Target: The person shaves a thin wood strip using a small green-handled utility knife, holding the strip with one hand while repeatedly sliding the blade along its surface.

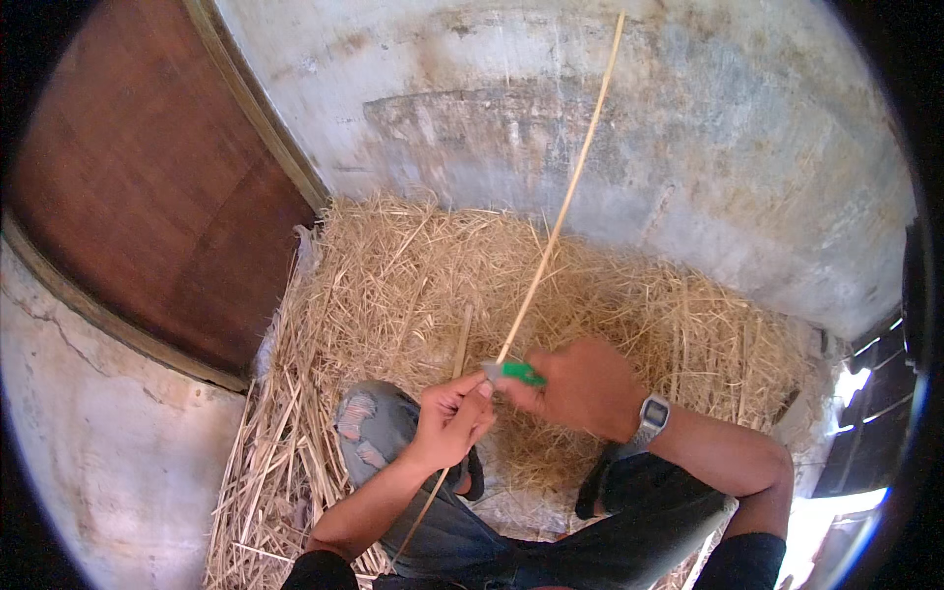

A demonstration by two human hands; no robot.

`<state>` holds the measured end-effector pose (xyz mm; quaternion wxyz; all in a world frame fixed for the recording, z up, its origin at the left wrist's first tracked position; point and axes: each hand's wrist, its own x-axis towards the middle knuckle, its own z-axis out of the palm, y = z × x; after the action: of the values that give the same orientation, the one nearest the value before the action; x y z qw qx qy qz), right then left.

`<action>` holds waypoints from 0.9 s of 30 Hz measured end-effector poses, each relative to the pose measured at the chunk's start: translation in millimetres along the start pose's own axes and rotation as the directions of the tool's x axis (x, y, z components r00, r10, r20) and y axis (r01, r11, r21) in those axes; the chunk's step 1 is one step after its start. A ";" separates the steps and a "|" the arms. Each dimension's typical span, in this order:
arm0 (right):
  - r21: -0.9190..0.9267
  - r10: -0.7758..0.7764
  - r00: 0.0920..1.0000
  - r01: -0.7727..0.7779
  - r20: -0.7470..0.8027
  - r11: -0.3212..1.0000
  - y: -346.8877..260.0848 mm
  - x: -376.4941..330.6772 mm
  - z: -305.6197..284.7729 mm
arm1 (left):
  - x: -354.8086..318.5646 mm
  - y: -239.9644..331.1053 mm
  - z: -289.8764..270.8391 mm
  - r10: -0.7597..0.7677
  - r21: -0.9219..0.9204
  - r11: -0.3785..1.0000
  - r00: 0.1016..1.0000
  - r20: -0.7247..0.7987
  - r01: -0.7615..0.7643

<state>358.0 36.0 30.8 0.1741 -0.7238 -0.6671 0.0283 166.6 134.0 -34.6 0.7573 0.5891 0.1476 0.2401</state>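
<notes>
A long, thin, pale strip, apparently bamboo or cane, slants from my lap up toward the wall. My left hand pinches it low down, between thumb and fingers, and its tail runs on below the wrist across my left thigh. In my right hand is a small green-handled knife, fingers closed round the handle. Its short grey blade lies against the strip just above the left fingertips. The two hands almost meet. How deep the blade sits in the strip cannot be made out.
Loose straw and shavings cover the floor around my legs. Another flat strip stands up behind my left hand. A stained plaster wall rises ahead, with a brown wooden panel at the left. Dark slats stand at the right.
</notes>
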 end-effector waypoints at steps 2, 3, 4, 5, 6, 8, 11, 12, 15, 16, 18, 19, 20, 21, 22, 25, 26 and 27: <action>-0.012 0.052 0.997 -0.052 -0.051 0.999 2.8 8.7 -13.6 | -1.6 2.6 1.9 -0.003 0.012 1.000 1.000 -0.001 0.003; 0.026 0.070 0.996 -0.069 -0.049 0.997 3.0 8.9 -6.3 | -2.9 2.3 -0.9 -0.020 0.013 1.000 1.000 -0.009 0.020; 0.049 0.085 0.995 -0.082 -0.052 0.995 5.4 10.7 0.2 | -0.7 2.2 -2.6 -0.022 0.008 1.000 1.000 -0.012 0.022; 0.072 0.099 0.994 -0.095 -0.055 0.993 6.4 11.6 4.9 | 0.4 1.9 -3.9 -0.025 0.003 1.000 1.000 -0.014 0.025; 0.041 0.054 0.998 -0.053 -0.030 0.998 2.7 8.6 9.0 | -1.4 0.7 -4.5 -0.038 0.000 0.999 0.999 -0.024 0.038; -0.017 -0.030 0.999 0.030 0.013 0.999 -7.2 1.6 15.0 | -4.2 0.3 -5.1 -0.062 0.003 0.998 0.997 -0.035 0.062; -0.032 0.198 0.972 -0.204 -0.127 0.979 26.2 21.2 -4.9 | -3.4 -0.4 -4.8 0.013 -0.030 0.999 1.000 0.020 -0.013; -0.002 0.215 0.971 -0.216 -0.108 0.976 26.9 22.5 -3.1 | -6.7 1.4 -5.2 -0.005 0.007 1.000 1.000 0.009 0.005; -0.015 0.143 0.989 -0.143 -0.035 0.990 21.7 22.8 -4.0 | -7.8 4.2 -5.4 -0.019 0.031 0.999 1.000 -0.002 0.019; -0.052 0.045 0.999 -0.044 0.012 0.998 4.1 12.9 2.8 | -9.4 3.4 -6.6 -0.024 -0.001 1.000 1.000 0.002 0.024; -0.203 0.004 0.968 -0.056 -0.250 0.978 8.1 17.4 22.0 | -8.5 2.6 -10.7 -0.004 0.020 1.000 1.000 0.012 0.004; -0.165 0.092 0.929 -0.161 -0.359 0.973 30.6 29.0 19.1 | -12.3 3.1 -14.6 0.013 0.071 0.997 1.000 0.010 -0.014; -0.112 0.187 0.869 -0.265 -0.458 0.958 55.2 38.8 16.4 | -15.3 2.0 -16.6 0.028 0.110 0.993 0.999 0.016 -0.029; 0.024 0.326 0.871 -0.342 -0.368 0.939 94.9 43.2 -17.9 | -16.1 4.0 -14.3 0.011 0.083 0.996 0.998 0.065 -0.017; 0.089 0.437 0.793 -0.444 -0.424 0.891 123.9 44.0 -45.1 | -16.0 5.5 -10.4 0.004 0.053 0.999 0.993 0.118 -0.010; 0.245 0.567 0.661 -0.520 -0.491 0.818 154.6 27.0 -66.2 | -21.6 5.2 -13.3 -0.041 -0.001 0.999 0.986 0.162 0.041; 0.284 0.579 0.642 -0.509 -0.503 0.812 155.7 22.9 -65.9 | -21.7 4.8 -15.4 -0.056 -0.014 0.998 0.986 0.159 0.059; 0.316 0.551 0.673 -0.452 -0.493 0.834 153.0 18.9 -61.2 | -19.5 4.7 -17.7 -0.060 -0.058 0.996 0.985 0.164 0.071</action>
<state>523.0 33.8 47.5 0.4091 -0.8366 -0.3545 -0.0842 140.3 139.0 -35.8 0.7927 0.5770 0.0972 0.1711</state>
